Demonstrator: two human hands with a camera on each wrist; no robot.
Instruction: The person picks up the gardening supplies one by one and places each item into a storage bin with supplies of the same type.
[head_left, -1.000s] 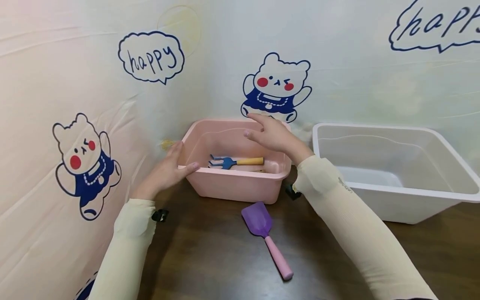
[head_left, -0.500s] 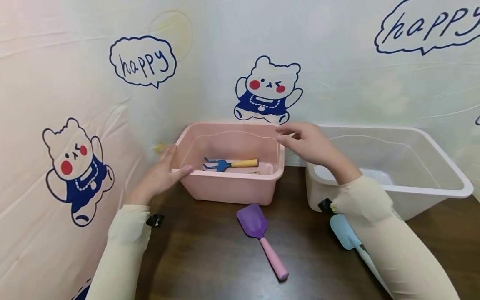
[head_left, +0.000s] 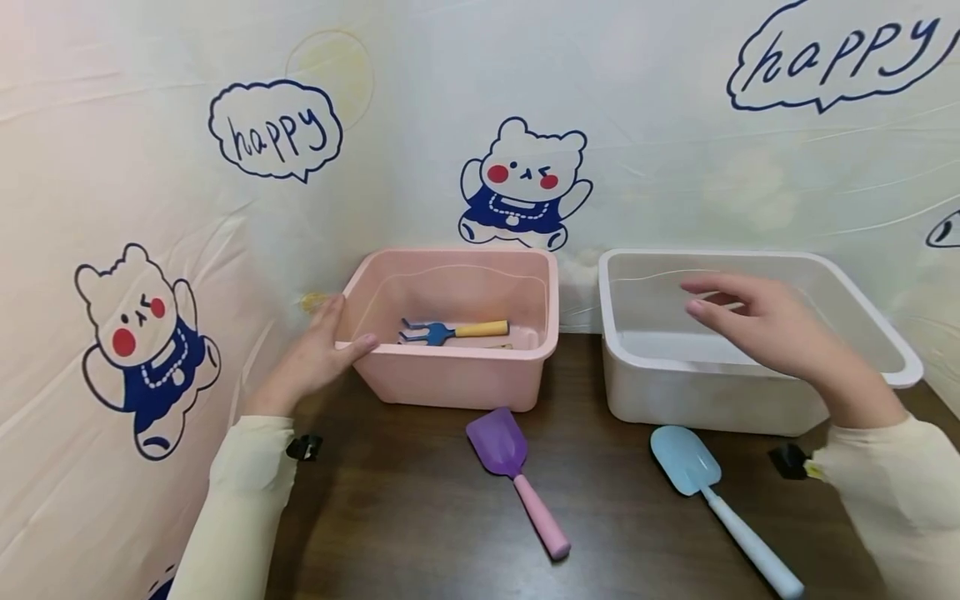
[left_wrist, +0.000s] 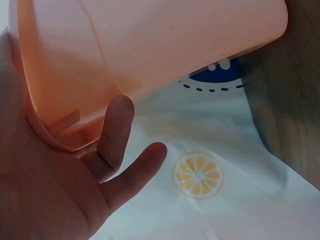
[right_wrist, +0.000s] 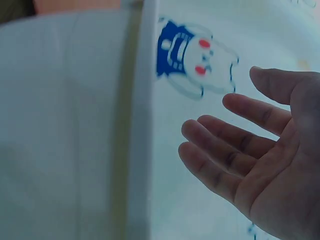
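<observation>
A pink plastic tub (head_left: 450, 379) stands at the back left, with my left hand (head_left: 311, 358) resting on its near left corner. The thumb lies along the front rim. In the left wrist view, two fingers (left_wrist: 137, 172) stick out loosely beside the tub's wall. Inside lies a small hand cultivator (head_left: 438, 333) with blue prongs and a yellow handle; another thin item beside it is mostly hidden by the rim. My right hand (head_left: 780, 329) hovers above the light grey tub (head_left: 675, 400), holding nothing, fingers relaxed as the right wrist view shows.
On the dark wooden table (head_left: 420, 500), a purple toy shovel (head_left: 498, 446) with a pink handle lies before the pink tub. A light blue shovel (head_left: 686, 462) lies before the grey tub. A printed cloth (head_left: 420, 125) hangs close behind and at the left.
My right hand has moved right, from above the pink tub to above the grey tub, uncovering the light blue shovel. The left hand stays at the pink tub's corner. The view has shifted slightly.
</observation>
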